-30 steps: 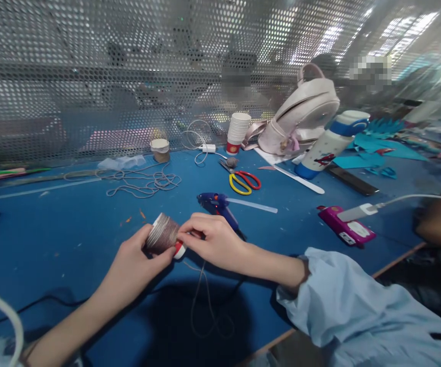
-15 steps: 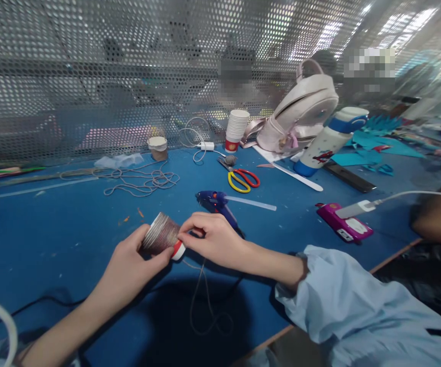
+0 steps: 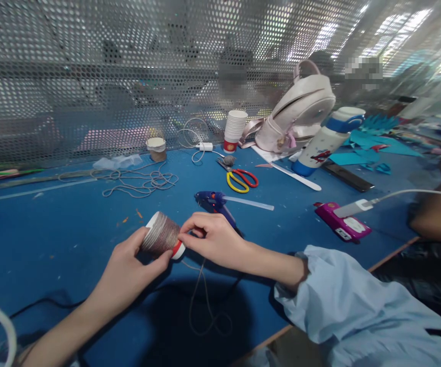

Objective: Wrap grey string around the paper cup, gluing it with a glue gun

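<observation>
My left hand (image 3: 128, 267) grips a paper cup wrapped in grey string (image 3: 161, 236), held on its side just above the blue table (image 3: 52, 229). The cup's red base points right. My right hand (image 3: 214, 238) pinches at that red end, fingers pressed together where the string meets the cup. A loose length of the grey string (image 3: 205, 300) hangs from the cup and loops on the table in front of me. A blue glue gun (image 3: 214, 203) lies just behind my right hand.
Behind lie loose grey cord (image 3: 139, 181), a small wrapped cup (image 3: 156, 149), stacked paper cups (image 3: 234, 130), red and yellow scissors (image 3: 241, 179), a pink backpack (image 3: 300, 114), a bottle (image 3: 325, 142), and a magenta phone (image 3: 344, 227) on a charger cable. Another person's arm (image 3: 434, 219) rests at the right. A perforated metal screen backs the table.
Both hands keep their hold on the wrapped cup with almost no movement. The view has shifted slightly.
</observation>
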Motion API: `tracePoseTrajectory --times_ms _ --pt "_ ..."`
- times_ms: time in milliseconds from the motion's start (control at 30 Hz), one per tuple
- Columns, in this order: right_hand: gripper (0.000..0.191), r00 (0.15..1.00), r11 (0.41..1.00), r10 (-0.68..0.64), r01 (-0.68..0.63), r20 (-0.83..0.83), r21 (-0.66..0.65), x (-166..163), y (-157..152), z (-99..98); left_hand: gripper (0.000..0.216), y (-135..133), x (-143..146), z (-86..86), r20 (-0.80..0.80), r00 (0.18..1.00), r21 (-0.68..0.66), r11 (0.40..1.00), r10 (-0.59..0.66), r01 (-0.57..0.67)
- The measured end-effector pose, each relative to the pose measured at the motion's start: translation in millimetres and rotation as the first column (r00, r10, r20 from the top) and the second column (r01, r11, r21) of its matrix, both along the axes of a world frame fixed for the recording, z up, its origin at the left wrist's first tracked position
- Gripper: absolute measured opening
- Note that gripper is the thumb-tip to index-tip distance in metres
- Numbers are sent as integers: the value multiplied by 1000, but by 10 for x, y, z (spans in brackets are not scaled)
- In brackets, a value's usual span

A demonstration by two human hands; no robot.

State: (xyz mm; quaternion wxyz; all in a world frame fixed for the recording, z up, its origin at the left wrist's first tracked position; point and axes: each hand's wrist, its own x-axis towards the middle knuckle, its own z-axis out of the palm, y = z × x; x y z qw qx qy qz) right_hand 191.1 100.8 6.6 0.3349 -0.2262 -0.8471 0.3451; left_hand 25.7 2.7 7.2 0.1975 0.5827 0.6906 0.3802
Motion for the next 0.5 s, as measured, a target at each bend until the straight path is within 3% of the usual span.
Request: tracePoseTrajectory --times_ms 500 --pt "7 1000 999 -26 26 -2 -42 1 4 11 16 -4 -22 -11 -45 999 -2 1000 -27 27"
